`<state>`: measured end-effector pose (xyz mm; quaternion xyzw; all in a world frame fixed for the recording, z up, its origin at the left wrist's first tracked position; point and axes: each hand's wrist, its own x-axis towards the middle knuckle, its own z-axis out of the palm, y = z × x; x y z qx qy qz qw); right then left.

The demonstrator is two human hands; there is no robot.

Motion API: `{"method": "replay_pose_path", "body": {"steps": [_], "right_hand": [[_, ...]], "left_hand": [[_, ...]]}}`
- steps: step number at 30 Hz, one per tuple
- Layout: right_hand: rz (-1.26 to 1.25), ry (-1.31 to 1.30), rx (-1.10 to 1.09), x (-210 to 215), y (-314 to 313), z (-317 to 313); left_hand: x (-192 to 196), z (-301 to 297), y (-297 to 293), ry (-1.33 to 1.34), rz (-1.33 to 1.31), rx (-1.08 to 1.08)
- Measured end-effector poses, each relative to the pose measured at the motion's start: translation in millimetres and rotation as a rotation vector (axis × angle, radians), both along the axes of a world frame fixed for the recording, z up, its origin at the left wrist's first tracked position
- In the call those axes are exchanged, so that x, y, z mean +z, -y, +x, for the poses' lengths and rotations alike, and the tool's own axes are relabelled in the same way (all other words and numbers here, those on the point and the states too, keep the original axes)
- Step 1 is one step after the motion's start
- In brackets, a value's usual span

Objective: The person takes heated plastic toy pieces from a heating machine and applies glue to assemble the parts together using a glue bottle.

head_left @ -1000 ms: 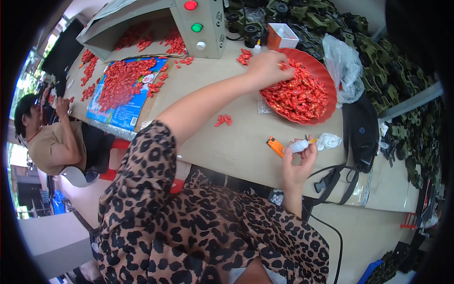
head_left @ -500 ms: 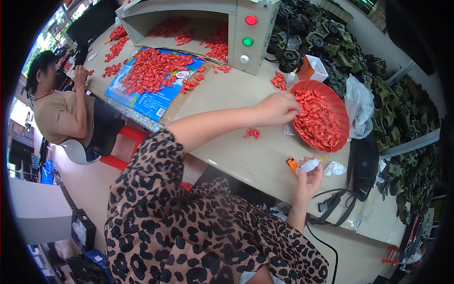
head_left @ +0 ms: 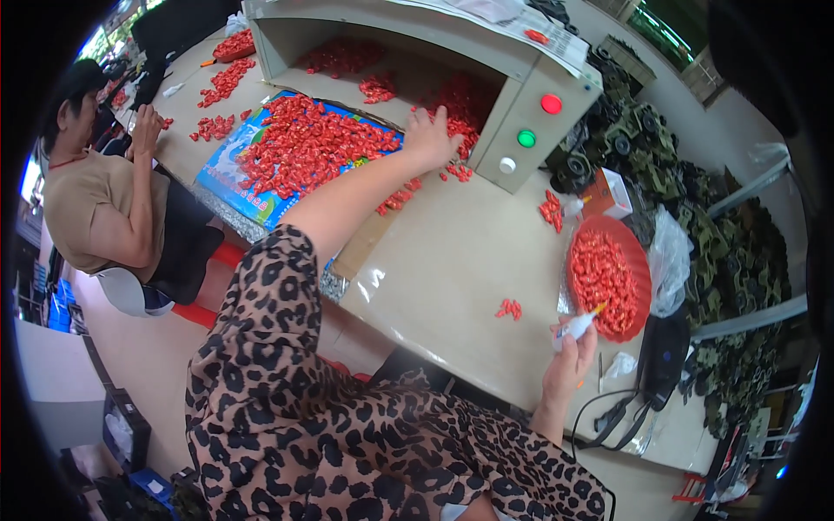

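Head view shows the left hand (head_left: 430, 139) at twelve o'clock, reaching across the table (head_left: 426, 269) to the mouth of a grey machine (head_left: 521, 117), which stands at one o'clock. Its fingers are splayed and bent over loose red pieces (head_left: 467, 139); whether one sits beneath them is hidden. At four o'clock the right hand (head_left: 571, 360) grips a small white bottle (head_left: 576, 326), its yellow nozzle (head_left: 598, 308) pointing up and to the right, overlapping the edge of a red bowl (head_left: 641, 269) in view; contact there cannot be told. The bowl, at three o'clock, is heaped with similar pieces, and more lie on a blue sheet (head_left: 274, 210) at ten o'clock, with a small cluster (head_left: 509, 308) apart from the rest at four o'clock. The step in hand reads as handling pieces at the machine's opening, whether setting down or picking up being unclear. The next move, as I judge it, calls for drawing the left fingers clear without sweeping neighbouring pieces, and keeping the nozzle off the bowl.
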<state>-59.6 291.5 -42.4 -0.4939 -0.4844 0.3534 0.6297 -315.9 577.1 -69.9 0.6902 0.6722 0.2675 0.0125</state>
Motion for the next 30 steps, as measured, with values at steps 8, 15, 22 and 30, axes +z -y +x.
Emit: {"method": "replay_pose_path", "body": {"steps": [8,15,22,30], "right_hand": [[-0.085,-0.004,-0.219,-53,-94,-16],[-0.180,0.096,-0.171,-96,-159,-17],[-0.220,0.060,-0.176,-123,-187,-10],[-0.214,0.075,-0.127,-128,-194,-7]], "left_hand": [[-49,0,-136,-0.099,-0.167,-0.042],[-116,18,-276,0.044,0.029,-0.162],[-127,-11,-329,-0.013,-0.011,-0.230],[-167,3,-366,0.226,0.054,-0.049]]}}
